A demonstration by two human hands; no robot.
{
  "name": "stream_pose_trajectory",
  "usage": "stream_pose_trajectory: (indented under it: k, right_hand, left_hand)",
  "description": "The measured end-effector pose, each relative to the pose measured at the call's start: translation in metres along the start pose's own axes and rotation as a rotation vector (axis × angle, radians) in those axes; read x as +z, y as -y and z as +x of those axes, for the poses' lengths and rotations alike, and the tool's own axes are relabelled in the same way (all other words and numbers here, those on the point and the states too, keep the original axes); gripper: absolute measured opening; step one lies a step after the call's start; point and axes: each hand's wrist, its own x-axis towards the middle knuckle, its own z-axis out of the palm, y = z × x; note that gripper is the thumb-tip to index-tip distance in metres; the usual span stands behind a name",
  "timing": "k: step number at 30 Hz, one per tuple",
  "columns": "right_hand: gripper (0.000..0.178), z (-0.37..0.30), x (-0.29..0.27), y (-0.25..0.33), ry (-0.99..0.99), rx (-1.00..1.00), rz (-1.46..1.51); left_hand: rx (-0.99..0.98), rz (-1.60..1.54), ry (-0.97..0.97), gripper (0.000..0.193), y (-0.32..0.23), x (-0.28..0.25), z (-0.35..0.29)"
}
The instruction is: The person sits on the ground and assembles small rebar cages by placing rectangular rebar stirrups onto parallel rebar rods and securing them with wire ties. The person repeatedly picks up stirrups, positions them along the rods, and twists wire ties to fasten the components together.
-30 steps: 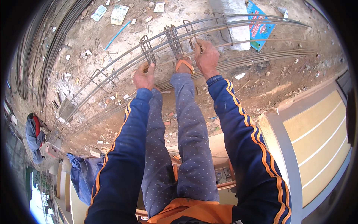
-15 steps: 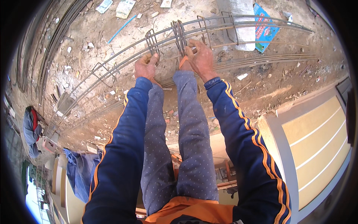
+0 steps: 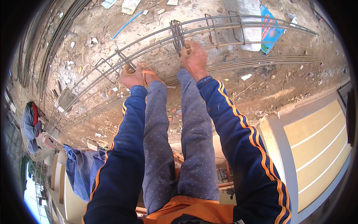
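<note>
Long steel rods (image 3: 156, 42) run across the ground in front of me, with square wire stirrups around them. My left hand (image 3: 132, 76) is closed on the lower end of one or two stirrups (image 3: 125, 59), left of the middle. A tight bundle of several stirrups (image 3: 176, 34) stands around the rods at the centre. Closed at the lower end of that bundle is my right hand (image 3: 194, 58); its palm side is hidden. Farther left, another stirrup (image 3: 105, 70) sits on the rods. Two more, a brown stirrup (image 3: 212, 31) and a wider one (image 3: 236, 28), are spaced to the right.
Loose rods (image 3: 261, 61) lie between my feet and the assembly, and more rods (image 3: 48, 48) are piled at left. A blue printed sheet (image 3: 271, 31) lies at far right. A blue tarp (image 3: 82, 168) and a yellow wall (image 3: 317, 138) are nearer. Rubble litters the dirt.
My left hand has slid its stirrup leftward along the rods, away from the central bundle, and slightly nearer me. My right hand has shifted a little left and stays at the bundle.
</note>
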Motion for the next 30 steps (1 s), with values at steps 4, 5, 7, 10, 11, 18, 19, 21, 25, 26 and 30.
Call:
stream_pose_trajectory:
  k: [4, 5, 7, 10, 11, 18, 19, 21, 25, 26, 30]
  right_hand:
    - [0.021, -0.004, 0.001, -0.008, -0.044, -0.027, 0.018]
    - [0.021, -0.004, 0.001, -0.008, -0.029, -0.069, 0.022]
    - [0.021, -0.003, 0.0, -0.007, 0.002, -0.157, 0.031]
    - [0.023, 0.002, 0.001, -0.012, -0.097, -0.24, 0.056]
    - [0.024, 0.004, -0.001, -0.011, -0.029, -0.135, 0.092]
    - [0.031, 0.015, -0.008, -0.021, 0.138, 0.099, 0.122]
    - [0.032, 0.013, -0.01, -0.02, 0.134, 0.093, 0.131]
    - [0.033, 0.013, -0.01, -0.019, 0.196, 0.122, 0.1]
    - [0.034, 0.012, -0.011, -0.005, 0.216, 0.187, 0.097]
    - [0.033, 0.011, -0.012, -0.004, 0.196, 0.185, 0.076]
    - [0.031, 0.012, -0.025, -0.021, 0.112, 0.148, -0.014]
  left_hand:
    - [0.264, 0.084, -0.14, 0.056, -0.043, 0.012, -0.044]
    - [0.247, -0.028, -0.017, 0.055, -0.056, 0.015, -0.051]
    - [0.192, -0.195, 0.271, 0.05, -0.071, 0.03, -0.058]
    - [0.148, -0.2, 0.503, 0.04, -0.097, 0.057, -0.059]
    - [0.146, -0.174, 0.538, 0.037, -0.102, 0.064, -0.059]
    - [0.015, -0.261, 0.737, 0.039, -0.094, 0.078, -0.035]
    - [0.018, -0.22, 0.726, 0.038, -0.096, 0.07, -0.035]
    - [-0.022, -0.207, 0.721, 0.036, -0.093, 0.061, -0.034]
    - [-0.126, -0.352, 0.627, 0.033, -0.065, 0.058, -0.026]
    - [-0.137, -0.395, 0.577, 0.033, -0.056, 0.058, -0.023]
    - [-0.176, -0.431, 0.512, 0.034, -0.043, 0.037, -0.015]
